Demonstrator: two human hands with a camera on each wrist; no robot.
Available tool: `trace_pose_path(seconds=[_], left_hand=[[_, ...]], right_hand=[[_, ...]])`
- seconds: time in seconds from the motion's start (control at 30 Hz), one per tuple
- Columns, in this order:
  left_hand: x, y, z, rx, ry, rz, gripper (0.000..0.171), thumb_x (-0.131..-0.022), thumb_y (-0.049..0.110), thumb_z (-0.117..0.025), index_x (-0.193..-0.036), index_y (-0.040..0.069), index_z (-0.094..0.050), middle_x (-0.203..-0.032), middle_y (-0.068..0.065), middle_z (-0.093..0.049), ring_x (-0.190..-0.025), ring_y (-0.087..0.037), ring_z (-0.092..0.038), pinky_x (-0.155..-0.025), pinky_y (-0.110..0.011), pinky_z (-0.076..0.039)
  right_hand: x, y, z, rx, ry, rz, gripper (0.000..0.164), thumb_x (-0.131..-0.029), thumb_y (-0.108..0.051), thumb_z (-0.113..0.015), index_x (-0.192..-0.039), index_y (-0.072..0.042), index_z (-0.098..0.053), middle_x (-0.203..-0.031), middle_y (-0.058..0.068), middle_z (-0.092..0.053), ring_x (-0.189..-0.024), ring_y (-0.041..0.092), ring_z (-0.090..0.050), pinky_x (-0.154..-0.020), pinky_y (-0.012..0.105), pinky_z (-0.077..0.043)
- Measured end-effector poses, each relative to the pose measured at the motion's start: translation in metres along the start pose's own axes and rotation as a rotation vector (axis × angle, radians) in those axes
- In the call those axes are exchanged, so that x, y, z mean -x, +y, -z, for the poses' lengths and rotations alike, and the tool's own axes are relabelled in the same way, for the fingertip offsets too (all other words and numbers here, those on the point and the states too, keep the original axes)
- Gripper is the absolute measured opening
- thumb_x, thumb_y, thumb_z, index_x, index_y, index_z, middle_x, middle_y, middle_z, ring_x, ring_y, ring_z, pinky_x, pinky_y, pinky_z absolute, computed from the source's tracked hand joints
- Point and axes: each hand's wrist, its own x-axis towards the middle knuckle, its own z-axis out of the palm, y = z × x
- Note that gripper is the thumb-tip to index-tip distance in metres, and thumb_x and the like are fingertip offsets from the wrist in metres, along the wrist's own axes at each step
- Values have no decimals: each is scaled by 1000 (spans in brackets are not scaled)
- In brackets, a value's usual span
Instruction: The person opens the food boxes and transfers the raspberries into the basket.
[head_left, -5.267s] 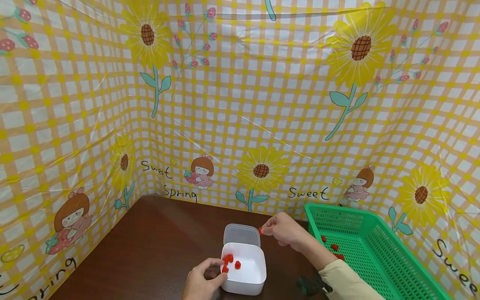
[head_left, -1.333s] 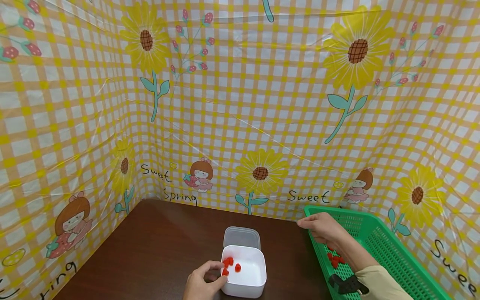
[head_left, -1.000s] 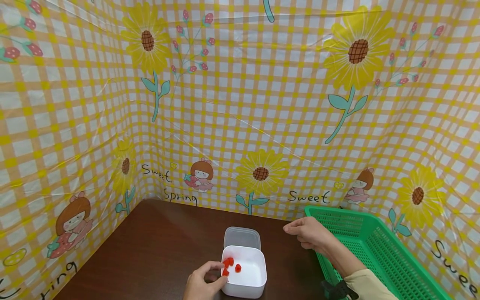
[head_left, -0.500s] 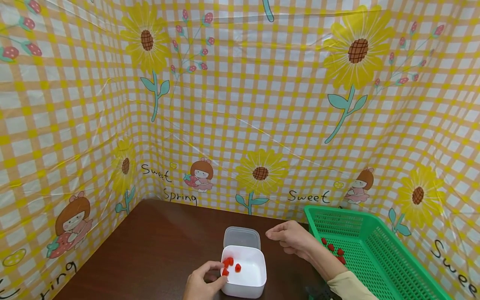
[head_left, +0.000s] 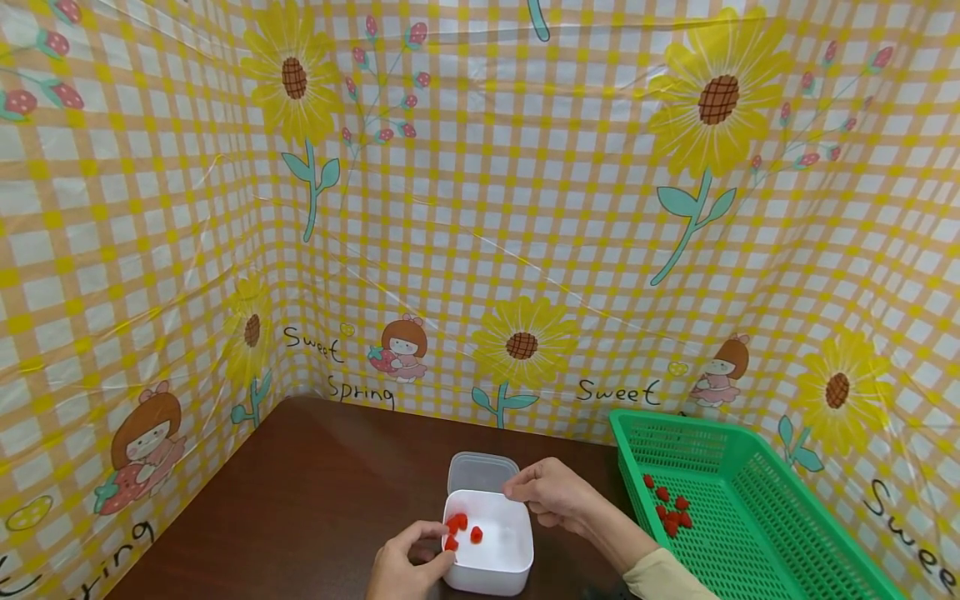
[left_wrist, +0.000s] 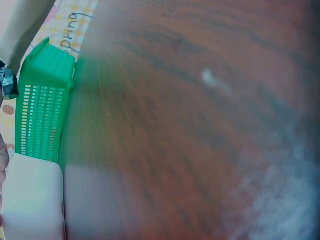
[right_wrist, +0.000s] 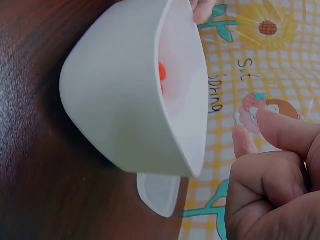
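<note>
right hand (head_left: 551, 497) has come over from the green basket (head_left: 678, 418) to the white box's (head_left: 487, 581) far right corner – so the work is at the box now | its fingertips sit close together – cannot tell if they hold anything | left hand (head_left: 405, 558) holds the box's left side, fingers bent | red bits (head_left: 476, 535): some in box, more in basket

The right side of the white square plastic container (head_left: 489, 577) is offering room inside; small red lumps (head_left: 477, 535) are occupying its left. The left hand (head_left: 405, 562) is gripping and blocking the left wall. The right hand (head_left: 553, 493) is hanging at the right rear corner, its forearm obstructing the gap toward the green perforated plastic basket (head_left: 750, 508). Free passage is extending leftward across the dark brown wooden counter (head_left: 315, 483); yellow-checked cloth (head_left: 450, 250) is bounding the rear.
</note>
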Motion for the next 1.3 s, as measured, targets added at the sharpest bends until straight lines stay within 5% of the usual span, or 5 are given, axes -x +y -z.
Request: trace_pose_path(seconds=[0.6,0.9,1.3], left_hand=[[0,0,2,-9,-6,-38,28,-80,19,-82,-105,10,-74,-98,-8,-75,-75,-12,-62,-64,-24,-49],[1,-1,3,-15,-2,-56,28,-79,18,-82,-105,9,-73,-95,-10,-74,-72,-6,-62,-61,-23,-47],[0,-2,3,-17,-29,-50,31,-80,22,-82,-107,9,-73,-98,-10,-74,-76,-12,-65,-61,-25,-49]], right_hand=[[-12,8,-35,-16,-66,-8,25,-90,-6,-69,-106,13,-69,-53,-9,-29,-46,5,-19,-43,19,-19],[-17,16,-55,9,-75,-1,22,-85,2,-69,-105,11,-69,-63,-2,-52,-46,5,-19,-43,18,-19],[-17,23,-78,99,-61,20,13,-77,5,-74,-89,9,-71,-49,-8,-35,-40,3,-19,-38,18,-19]])
